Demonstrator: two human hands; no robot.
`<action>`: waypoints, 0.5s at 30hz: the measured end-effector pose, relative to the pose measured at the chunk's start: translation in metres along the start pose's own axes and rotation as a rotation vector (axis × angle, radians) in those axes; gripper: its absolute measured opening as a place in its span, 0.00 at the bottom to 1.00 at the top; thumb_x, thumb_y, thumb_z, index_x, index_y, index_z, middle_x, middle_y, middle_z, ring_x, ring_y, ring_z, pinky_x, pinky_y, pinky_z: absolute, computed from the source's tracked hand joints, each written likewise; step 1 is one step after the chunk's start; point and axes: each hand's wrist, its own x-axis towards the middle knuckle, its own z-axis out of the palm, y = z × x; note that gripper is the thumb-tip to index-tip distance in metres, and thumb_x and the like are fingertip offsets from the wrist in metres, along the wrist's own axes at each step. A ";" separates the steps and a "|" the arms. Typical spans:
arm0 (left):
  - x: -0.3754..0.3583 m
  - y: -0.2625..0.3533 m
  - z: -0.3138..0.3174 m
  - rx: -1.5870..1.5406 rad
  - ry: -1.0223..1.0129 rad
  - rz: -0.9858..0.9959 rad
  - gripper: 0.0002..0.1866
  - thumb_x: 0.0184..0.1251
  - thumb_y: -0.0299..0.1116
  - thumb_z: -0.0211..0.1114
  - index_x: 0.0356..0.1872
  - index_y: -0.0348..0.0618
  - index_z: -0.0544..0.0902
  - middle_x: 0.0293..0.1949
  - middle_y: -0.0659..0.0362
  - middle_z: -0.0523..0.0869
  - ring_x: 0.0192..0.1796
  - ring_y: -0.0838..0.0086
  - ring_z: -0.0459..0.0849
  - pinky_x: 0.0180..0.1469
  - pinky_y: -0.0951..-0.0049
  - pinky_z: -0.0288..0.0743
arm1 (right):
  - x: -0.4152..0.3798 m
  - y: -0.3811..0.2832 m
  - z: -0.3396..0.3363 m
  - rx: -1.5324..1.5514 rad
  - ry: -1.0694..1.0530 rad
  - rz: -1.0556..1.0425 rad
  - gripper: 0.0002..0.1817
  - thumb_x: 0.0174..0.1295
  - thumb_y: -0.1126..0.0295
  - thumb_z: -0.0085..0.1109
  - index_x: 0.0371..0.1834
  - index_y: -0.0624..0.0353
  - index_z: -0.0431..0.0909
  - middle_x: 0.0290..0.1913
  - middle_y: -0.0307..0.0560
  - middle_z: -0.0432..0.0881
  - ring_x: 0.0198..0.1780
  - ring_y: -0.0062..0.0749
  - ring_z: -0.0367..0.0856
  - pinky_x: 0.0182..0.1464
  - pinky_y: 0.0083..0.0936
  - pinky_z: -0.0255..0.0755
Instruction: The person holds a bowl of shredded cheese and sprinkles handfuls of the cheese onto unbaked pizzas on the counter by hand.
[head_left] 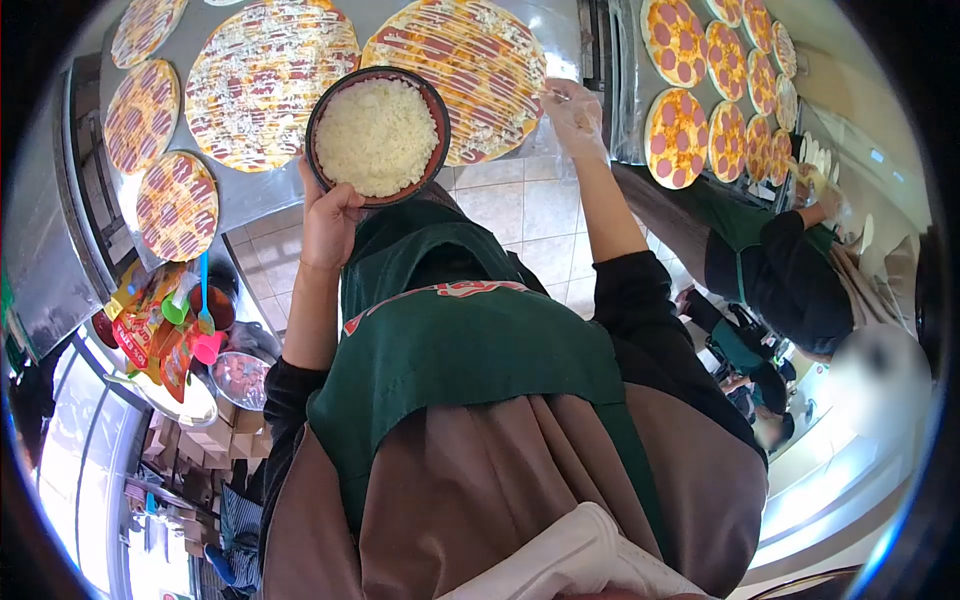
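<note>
My bare left hand [333, 222] grips a dark round bowl [441, 165] by its near left rim. White grated cheese [377, 137] fills much of the bowl, which is tilted toward me. Under a clear plastic glove, my right hand [577, 112] is at the right edge of a large pizza [465, 60]. Its fingertips are drawn together, and what is between them cannot be made out. Pale sauce stripes and white crumbs cover that pizza. To its left lies another large pizza [262, 95] with more white crumbs; the bowl hides part of the nearer one.
Smaller pizzas [177, 205] lie along the left of the metal table [250, 190]. Several pepperoni-style pizzas [676, 138] fill a second table at right, where a co-worker [780, 265] stands. Packets [150, 325], utensils and a container of pinkish pieces [240, 379] are at lower left.
</note>
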 end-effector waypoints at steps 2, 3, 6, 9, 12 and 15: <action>0.001 -0.001 -0.001 -0.017 0.013 -0.002 0.41 0.49 0.13 0.47 0.68 0.51 0.50 0.44 0.60 0.70 0.33 0.79 0.71 0.32 0.80 0.69 | -0.004 -0.003 0.000 -0.020 0.023 0.006 0.12 0.54 0.64 0.59 0.38 0.57 0.82 0.35 0.49 0.84 0.35 0.34 0.83 0.41 0.24 0.74; 0.002 -0.002 -0.003 -0.020 0.000 0.009 0.41 0.49 0.13 0.47 0.69 0.50 0.48 0.45 0.59 0.70 0.34 0.78 0.71 0.33 0.79 0.70 | -0.007 0.000 0.003 0.037 0.006 0.002 0.12 0.53 0.63 0.60 0.37 0.57 0.82 0.33 0.49 0.84 0.34 0.34 0.83 0.41 0.25 0.74; 0.002 -0.003 -0.002 -0.030 -0.008 0.020 0.43 0.50 0.13 0.47 0.70 0.49 0.46 0.47 0.58 0.70 0.35 0.77 0.72 0.35 0.78 0.72 | -0.013 0.007 0.009 0.043 -0.031 0.016 0.13 0.52 0.61 0.61 0.35 0.57 0.83 0.32 0.50 0.84 0.34 0.35 0.83 0.40 0.26 0.74; 0.001 -0.002 0.003 -0.030 0.008 0.009 0.44 0.50 0.13 0.47 0.70 0.50 0.43 0.48 0.57 0.70 0.36 0.76 0.72 0.35 0.77 0.72 | -0.019 0.013 0.013 -0.005 -0.054 0.045 0.13 0.51 0.60 0.61 0.35 0.57 0.83 0.31 0.50 0.84 0.35 0.36 0.83 0.40 0.26 0.75; 0.006 -0.004 0.005 -0.018 0.001 0.013 0.44 0.49 0.13 0.47 0.70 0.50 0.43 0.48 0.57 0.70 0.36 0.75 0.73 0.36 0.76 0.73 | -0.018 0.020 0.015 0.004 -0.024 0.023 0.14 0.53 0.59 0.60 0.35 0.57 0.83 0.32 0.51 0.84 0.35 0.38 0.83 0.40 0.27 0.75; 0.012 -0.005 0.010 0.020 -0.020 0.013 0.42 0.49 0.13 0.47 0.68 0.50 0.46 0.49 0.55 0.70 0.38 0.73 0.75 0.36 0.74 0.74 | -0.008 0.025 0.018 -0.012 0.019 -0.018 0.15 0.54 0.58 0.58 0.35 0.57 0.83 0.32 0.51 0.84 0.36 0.41 0.83 0.40 0.29 0.75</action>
